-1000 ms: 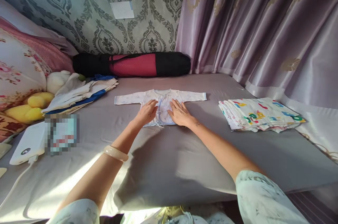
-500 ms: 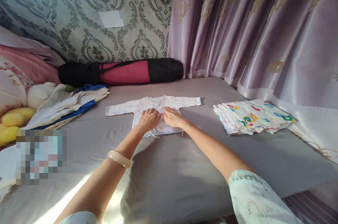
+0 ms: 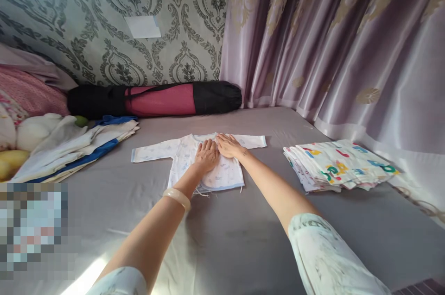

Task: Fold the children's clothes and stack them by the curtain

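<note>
Where both hands (image 3: 206, 156) (image 3: 229, 146) lie, the shirt (image 3: 225, 171) seems pressed beneath.

The bed (image 3: 239, 239) is carrying a bag (image 3: 160, 100) along its far edge, cloths (image 3: 344, 161) near its right edge, clothes (image 3: 74, 150) toward its left, a shirt (image 3: 225, 174) between.

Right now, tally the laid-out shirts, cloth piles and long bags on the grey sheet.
Small white patterned fabric shirt: 1
Blue-white cloth pile and colourful-printed white cloth pile: 2
Long black-red cylindrical bag: 1
Total: 4
</note>
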{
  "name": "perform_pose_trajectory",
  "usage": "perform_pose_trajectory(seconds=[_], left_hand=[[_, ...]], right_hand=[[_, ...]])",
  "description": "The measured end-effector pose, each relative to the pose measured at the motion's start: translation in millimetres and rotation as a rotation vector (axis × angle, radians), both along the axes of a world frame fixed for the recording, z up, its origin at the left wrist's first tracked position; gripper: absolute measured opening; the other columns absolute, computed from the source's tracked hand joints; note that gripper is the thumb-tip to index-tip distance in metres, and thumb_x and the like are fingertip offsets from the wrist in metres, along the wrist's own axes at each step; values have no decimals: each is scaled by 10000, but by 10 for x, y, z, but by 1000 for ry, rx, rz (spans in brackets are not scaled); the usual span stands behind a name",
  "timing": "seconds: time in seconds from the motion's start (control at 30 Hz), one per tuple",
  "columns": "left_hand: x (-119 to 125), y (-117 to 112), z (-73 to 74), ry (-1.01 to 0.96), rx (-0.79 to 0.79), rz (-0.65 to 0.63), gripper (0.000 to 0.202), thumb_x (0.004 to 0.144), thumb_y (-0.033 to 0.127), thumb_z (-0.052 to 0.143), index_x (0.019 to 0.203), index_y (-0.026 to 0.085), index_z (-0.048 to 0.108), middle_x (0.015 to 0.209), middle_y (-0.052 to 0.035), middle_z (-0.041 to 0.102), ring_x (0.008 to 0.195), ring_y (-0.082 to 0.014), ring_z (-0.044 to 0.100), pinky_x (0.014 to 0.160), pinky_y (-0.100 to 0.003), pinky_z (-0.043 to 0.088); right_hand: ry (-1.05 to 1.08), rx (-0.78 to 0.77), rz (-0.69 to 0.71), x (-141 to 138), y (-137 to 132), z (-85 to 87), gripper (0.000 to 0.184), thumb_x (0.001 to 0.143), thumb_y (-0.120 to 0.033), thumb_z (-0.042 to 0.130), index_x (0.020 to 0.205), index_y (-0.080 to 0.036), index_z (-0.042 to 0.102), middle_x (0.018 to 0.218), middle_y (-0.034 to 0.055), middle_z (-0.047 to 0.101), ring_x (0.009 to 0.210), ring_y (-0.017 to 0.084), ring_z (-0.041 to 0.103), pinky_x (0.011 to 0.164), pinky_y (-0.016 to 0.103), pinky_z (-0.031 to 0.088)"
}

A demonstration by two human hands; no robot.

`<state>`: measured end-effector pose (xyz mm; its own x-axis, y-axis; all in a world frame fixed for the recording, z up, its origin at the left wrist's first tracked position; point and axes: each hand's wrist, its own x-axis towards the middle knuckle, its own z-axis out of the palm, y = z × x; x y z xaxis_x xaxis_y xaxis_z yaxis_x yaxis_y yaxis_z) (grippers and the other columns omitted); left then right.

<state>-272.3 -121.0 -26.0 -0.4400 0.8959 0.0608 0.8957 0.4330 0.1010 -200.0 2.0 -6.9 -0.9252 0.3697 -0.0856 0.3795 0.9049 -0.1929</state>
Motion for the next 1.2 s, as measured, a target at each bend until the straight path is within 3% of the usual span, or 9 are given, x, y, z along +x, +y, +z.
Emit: perform_pose_trajectory(seconds=[0.33,0.5,0.6,0.73,0.87,1.03,1.2], left_hand=[[46,-18,-5,-31,2,24,621,971,354,216,1509,56,297,1582,-156,263,1472,-283,209,1195,-488,158],[11,-25,-33,-35,-13,7,629,973,373,206,1507,55,300,1583,-169,247,1474,-295,200,1189,-497,165],[5,-30,-32,-32,-27,5,637,980,405,184,1507,69,306,1588,-165,238,1477,-294,190,1189,-496,164],[14,-37,-19,-27,-34,7,674,982,470,165,1509,73,300,1589,-169,238,1478,-298,186,1189,-490,163],[24,-43,2,-33,-48,0,729,973,528,168,1510,49,283,1588,-188,228,1476,-317,180,1189,-499,149],[33,-35,1,-26,-52,-1,748,969,542,190,1508,31,277,1589,-199,218,1475,-328,175,1189,-504,136],[30,-19,29,-25,-70,-4,704,971,543,206,1520,107,275,1588,-189,235,1471,-331,191,1171,-518,159]], right_hand=[[47,0,-43,-161,126,-136,609,989,-343,148,1546,-105,219,1615,56,188,1490,203,122,1208,433,107],[101,-71,-55,-181,151,-139,576,998,-328,185,1525,-118,284,1601,64,244,1483,205,158,1203,436,129],[227,-129,-109,-157,182,-97,537,1007,-307,205,1486,-126,366,1563,75,341,1453,170,256,1183,349,205],[367,-133,-282,41,269,31,484,987,-252,310,1442,-139,431,1486,82,463,1363,151,412,1131,269,283],[371,-54,-566,377,431,156,430,950,-196,379,1340,-164,558,1329,102,603,1253,224,522,1076,339,346],[354,22,-917,713,594,155,406,904,-166,422,1252,-180,631,1294,161,587,1248,322,477,998,471,378],[317,1,-1001,828,648,66,402,875,-148,438,1227,-138,630,1263,216,575,1235,354,459,970,489,376]])
